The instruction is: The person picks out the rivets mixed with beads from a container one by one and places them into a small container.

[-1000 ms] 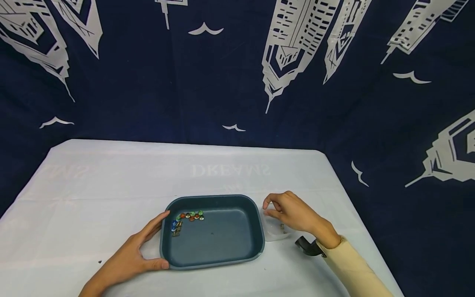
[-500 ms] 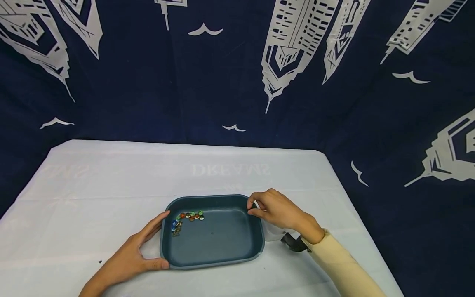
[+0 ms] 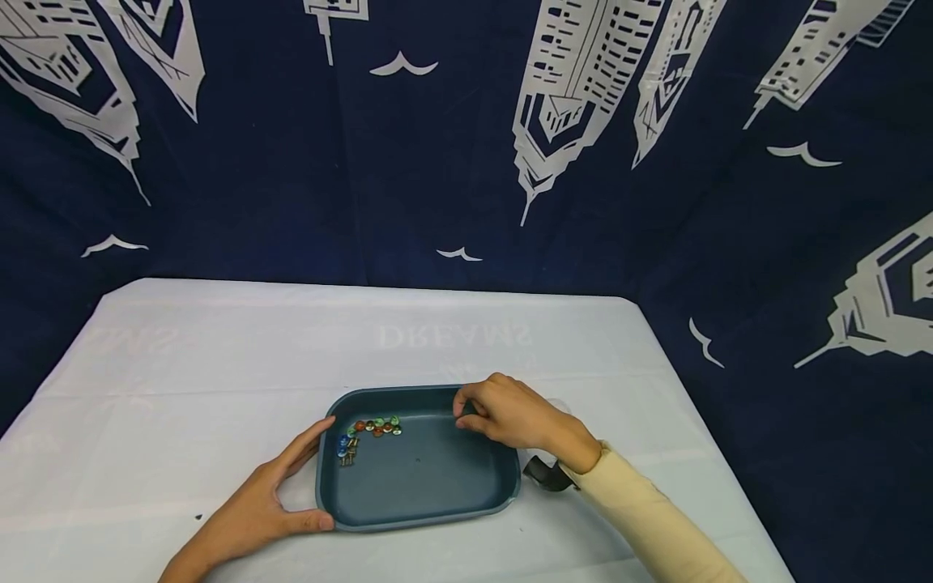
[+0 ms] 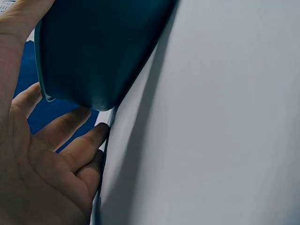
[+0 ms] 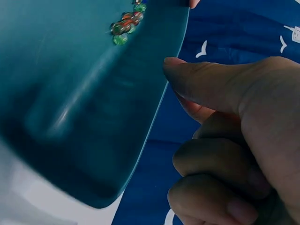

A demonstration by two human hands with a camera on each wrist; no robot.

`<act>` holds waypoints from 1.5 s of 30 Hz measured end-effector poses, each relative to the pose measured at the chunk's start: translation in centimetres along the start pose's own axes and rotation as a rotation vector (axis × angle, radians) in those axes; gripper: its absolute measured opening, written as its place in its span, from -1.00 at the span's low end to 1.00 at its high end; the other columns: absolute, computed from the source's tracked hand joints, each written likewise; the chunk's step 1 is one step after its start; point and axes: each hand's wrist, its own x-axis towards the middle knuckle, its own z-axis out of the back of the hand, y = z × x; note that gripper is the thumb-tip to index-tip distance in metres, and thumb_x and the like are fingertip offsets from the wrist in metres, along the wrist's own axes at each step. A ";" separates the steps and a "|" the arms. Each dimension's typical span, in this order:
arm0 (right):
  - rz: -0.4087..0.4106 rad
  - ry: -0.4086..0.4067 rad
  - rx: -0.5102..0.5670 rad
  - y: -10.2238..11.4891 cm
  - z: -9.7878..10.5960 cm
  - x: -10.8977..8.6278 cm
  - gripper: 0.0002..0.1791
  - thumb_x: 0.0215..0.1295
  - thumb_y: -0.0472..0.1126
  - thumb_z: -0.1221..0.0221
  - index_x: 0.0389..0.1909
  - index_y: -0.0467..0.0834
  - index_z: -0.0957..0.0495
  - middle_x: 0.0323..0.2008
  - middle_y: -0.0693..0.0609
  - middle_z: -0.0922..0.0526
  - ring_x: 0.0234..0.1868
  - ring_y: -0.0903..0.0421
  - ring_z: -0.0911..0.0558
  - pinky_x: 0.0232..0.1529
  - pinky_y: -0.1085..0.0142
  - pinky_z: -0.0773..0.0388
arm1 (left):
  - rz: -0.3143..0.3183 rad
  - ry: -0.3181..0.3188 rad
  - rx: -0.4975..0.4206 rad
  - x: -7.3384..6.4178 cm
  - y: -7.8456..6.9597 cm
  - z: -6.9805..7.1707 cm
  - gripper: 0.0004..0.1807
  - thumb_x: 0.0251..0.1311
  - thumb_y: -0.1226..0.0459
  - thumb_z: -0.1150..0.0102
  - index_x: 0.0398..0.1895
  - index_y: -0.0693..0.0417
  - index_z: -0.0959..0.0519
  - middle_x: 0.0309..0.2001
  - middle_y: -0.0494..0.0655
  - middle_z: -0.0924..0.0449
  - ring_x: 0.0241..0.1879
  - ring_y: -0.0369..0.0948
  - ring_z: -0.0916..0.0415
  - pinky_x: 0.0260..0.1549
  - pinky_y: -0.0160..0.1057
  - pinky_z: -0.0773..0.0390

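A dark teal tray (image 3: 437,478) lies on the white table. Small shiny glass-like beads (image 3: 375,425), green, orange-red and blue, form a bent line in its far left part, ending in gold-coloured pieces (image 3: 347,457). My left hand (image 3: 255,506) spans the tray's left end, thumb at the near corner and fingertips at the far one, fingers fairly straight. Over the tray's far right corner hovers my right hand (image 3: 513,413), thumb and index finger brought together, other fingers curled. Whatever may be between those fingertips is hidden, also in the right wrist view.
A clear plastic container (image 3: 560,405) is mostly covered by the right hand, just right of the tray. A black wrist camera (image 3: 548,474) sits under the right wrist. Behind the white table (image 3: 240,340) hangs a navy cloth (image 3: 437,162) with printed white buildings.
My right hand has moved left, from above the clear container to over the tray's far right corner. My left hand, the tray and the beads stay put.
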 end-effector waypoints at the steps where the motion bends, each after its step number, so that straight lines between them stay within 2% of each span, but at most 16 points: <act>1: -0.001 0.002 0.000 0.1 -0.1 0.1 -0.87 0.36 -0.16 -0.29 -0.19 -0.13 -0.69 -0.78 0.31 -0.25 -0.72 0.42 -0.26 -0.61 0.48 -0.25 | 0.000 0.000 0.002 0.0 0.0 0.0 0.23 -0.07 0.11 -0.60 0.60 -0.41 0.05 0.51 0.11 -0.20 0.39 0.15 -0.31 0.22 -0.42 -0.33; 13: 0.005 0.018 0.000 0.8 -0.7 1.4 -0.87 0.34 -0.15 -0.31 -0.20 -0.12 -0.69 -0.78 0.31 -0.27 -0.71 0.41 -0.29 -0.61 0.47 -0.26 | -0.007 -0.002 0.007 0.0 0.0 0.0 0.23 -0.06 0.09 -0.60 0.60 -0.39 0.05 0.51 0.11 -0.22 0.38 0.16 -0.32 0.21 -0.42 -0.34; 19: 0.000 0.050 -0.010 1.6 -1.1 2.3 -0.90 0.34 -0.14 -0.31 -0.22 -0.07 -0.68 -0.79 0.30 -0.30 -0.71 0.41 -0.32 -0.60 0.48 -0.28 | 0.000 -0.005 0.007 -0.1 0.0 0.0 0.23 -0.07 0.09 -0.60 0.60 -0.41 0.04 0.50 0.09 -0.23 0.38 0.15 -0.33 0.22 -0.41 -0.34; 23: 0.017 0.065 -0.016 2.3 -1.3 3.1 -0.92 0.34 -0.13 -0.31 -0.23 -0.04 -0.67 -0.79 0.28 -0.31 -0.71 0.39 -0.30 -0.57 0.47 -0.29 | -0.020 -0.008 0.015 -0.1 0.1 0.0 0.24 -0.07 0.11 -0.61 0.61 -0.37 0.05 0.50 0.13 -0.23 0.37 0.18 -0.34 0.21 -0.42 -0.34; 27: 0.043 0.079 -0.022 2.9 -1.5 3.8 -0.90 0.35 -0.12 -0.31 -0.22 -0.05 -0.67 -0.79 0.26 -0.30 -0.73 0.38 -0.29 -0.58 0.47 -0.29 | -0.007 -0.005 0.008 -0.2 0.0 0.1 0.23 -0.07 0.11 -0.60 0.60 -0.39 0.04 0.51 0.08 -0.23 0.38 0.16 -0.33 0.22 -0.41 -0.34; 34: 0.045 0.095 -0.022 2.9 -2.1 4.7 -0.91 0.34 -0.13 -0.31 -0.22 -0.05 -0.69 -0.77 0.24 -0.34 -0.72 0.35 -0.30 -0.61 0.46 -0.27 | -0.040 -0.010 0.003 0.1 0.0 0.1 0.24 -0.07 0.09 -0.60 0.61 -0.36 0.04 0.55 -0.02 -0.15 0.39 0.12 -0.30 0.23 -0.47 -0.26; 41: 0.050 0.137 -0.013 3.1 -3.3 5.9 -0.86 0.36 -0.15 -0.30 -0.15 -0.09 -0.70 -0.77 0.22 -0.38 -0.72 0.34 -0.32 -0.54 0.48 -0.31 | -0.017 0.001 0.002 0.0 0.0 0.2 0.24 -0.06 0.12 -0.60 0.61 -0.39 0.06 0.51 0.11 -0.21 0.38 0.17 -0.31 0.22 -0.40 -0.34; 45: 0.086 0.163 -0.051 3.5 -3.9 6.7 -0.82 0.36 -0.15 -0.29 -0.05 -0.04 -0.68 -0.72 0.20 -0.44 -0.70 0.35 -0.30 -0.53 0.51 -0.29 | -0.012 0.003 0.001 -0.2 0.0 0.1 0.24 -0.06 0.13 -0.60 0.61 -0.39 0.06 0.50 0.14 -0.22 0.38 0.18 -0.32 0.21 -0.38 -0.35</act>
